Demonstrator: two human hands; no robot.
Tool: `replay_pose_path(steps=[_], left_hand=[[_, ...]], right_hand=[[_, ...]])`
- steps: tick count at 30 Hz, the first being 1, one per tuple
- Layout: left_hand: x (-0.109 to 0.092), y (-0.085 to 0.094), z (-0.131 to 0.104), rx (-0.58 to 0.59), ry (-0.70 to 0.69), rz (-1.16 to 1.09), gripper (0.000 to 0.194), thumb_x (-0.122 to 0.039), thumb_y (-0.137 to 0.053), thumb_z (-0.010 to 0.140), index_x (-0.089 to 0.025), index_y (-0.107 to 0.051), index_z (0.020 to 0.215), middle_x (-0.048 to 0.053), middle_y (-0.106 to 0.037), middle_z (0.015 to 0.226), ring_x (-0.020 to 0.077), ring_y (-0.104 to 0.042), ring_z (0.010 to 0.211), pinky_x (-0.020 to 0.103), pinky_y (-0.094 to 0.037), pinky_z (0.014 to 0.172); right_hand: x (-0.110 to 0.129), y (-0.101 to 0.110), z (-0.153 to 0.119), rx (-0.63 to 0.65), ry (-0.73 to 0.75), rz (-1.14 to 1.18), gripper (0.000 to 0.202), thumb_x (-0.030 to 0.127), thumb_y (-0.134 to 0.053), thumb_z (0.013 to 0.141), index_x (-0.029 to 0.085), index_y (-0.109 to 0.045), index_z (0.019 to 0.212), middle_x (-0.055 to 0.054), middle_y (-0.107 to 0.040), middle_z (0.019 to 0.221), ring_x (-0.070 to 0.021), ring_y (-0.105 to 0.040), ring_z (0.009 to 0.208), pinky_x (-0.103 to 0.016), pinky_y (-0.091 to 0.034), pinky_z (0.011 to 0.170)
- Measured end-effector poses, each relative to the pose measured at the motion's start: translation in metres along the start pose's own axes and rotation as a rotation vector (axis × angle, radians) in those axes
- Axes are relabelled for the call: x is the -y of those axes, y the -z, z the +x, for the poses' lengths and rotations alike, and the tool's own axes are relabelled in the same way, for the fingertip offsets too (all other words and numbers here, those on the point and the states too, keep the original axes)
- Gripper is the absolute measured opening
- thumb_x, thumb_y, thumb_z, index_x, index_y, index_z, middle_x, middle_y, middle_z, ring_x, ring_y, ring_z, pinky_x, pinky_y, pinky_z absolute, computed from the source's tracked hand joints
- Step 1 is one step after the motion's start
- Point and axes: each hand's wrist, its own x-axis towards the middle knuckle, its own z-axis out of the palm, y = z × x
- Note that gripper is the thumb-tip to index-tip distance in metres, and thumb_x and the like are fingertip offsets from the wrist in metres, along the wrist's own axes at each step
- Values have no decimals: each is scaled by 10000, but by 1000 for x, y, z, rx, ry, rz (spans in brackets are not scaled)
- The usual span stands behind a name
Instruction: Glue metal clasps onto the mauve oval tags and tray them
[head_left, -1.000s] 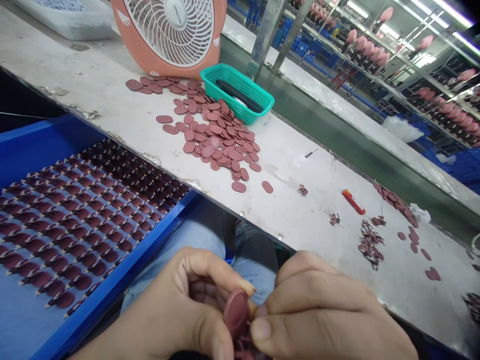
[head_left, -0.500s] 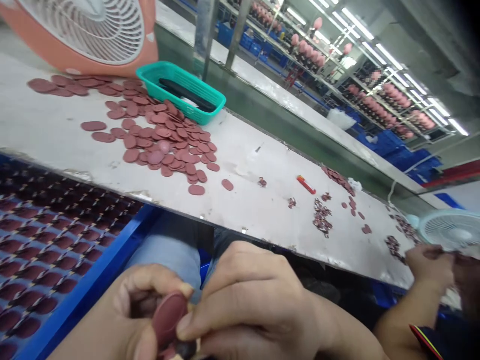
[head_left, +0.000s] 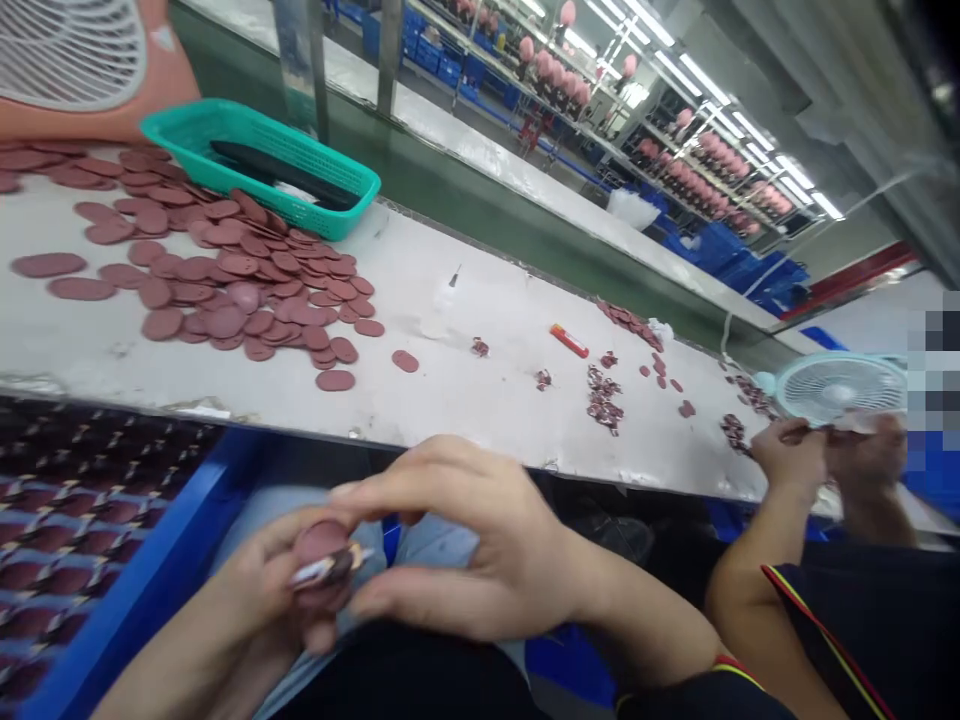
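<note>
A left hand (head_left: 274, 578) is held low above denim-clad knees, its forearm angled up from the lower left, and a reddish oval piece (head_left: 320, 541) with a dark-and-pale fitting is clamped between its fingers, the piece's underside partly hidden by them. Opposite, a right hand (head_left: 480, 540) is extended in from the right, its forearm nearly level; thumb and forefinger are spread wide around the piece's near side, and whether it is touched by the forefinger cannot be told. Beyond the hands, at far left, an orange fan (head_left: 169, 95) is cut off by the frame above a blue tray (head_left: 161, 570) lined with rows of similar pieces. Loose oval discs (head_left: 240, 265) are heaped on a pale worktable (head_left: 465, 405) against a green basket (head_left: 330, 222), in which a long black object is held. Farther right, small dark clusters (head_left: 604, 402) are scattered near a red lighter-like object (head_left: 568, 341). At far right, a co-worker's hands (head_left: 791, 455) are seen before a pale blue fan (head_left: 840, 385).
</note>
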Motion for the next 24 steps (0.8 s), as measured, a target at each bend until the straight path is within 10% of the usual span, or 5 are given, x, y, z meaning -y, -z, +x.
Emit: replay_pose_path(steps=[8, 24], left_hand=[[8, -19, 14, -63, 77, -211, 401, -386, -947, 576, -168, -780, 867, 4, -717, 728, 65, -646, 561, 95, -513, 464], [10, -24, 16, -40, 48, -166, 383, -375, -952, 578, -147, -757, 816, -25, -644, 654, 63, -627, 562, 105, -543, 505]], right_hand=[[-17, 4, -22, -139, -60, 243, 249, 161, -673, 901, 244, -702, 1134, -9, -697, 919, -123, -640, 787, -260, -549, 730], [-18, -15, -9, 68, -35, 330, 168, 185, -718, 890, 212, -782, 1042, -16, -698, 809, -94, -648, 725, -210, -518, 660]])
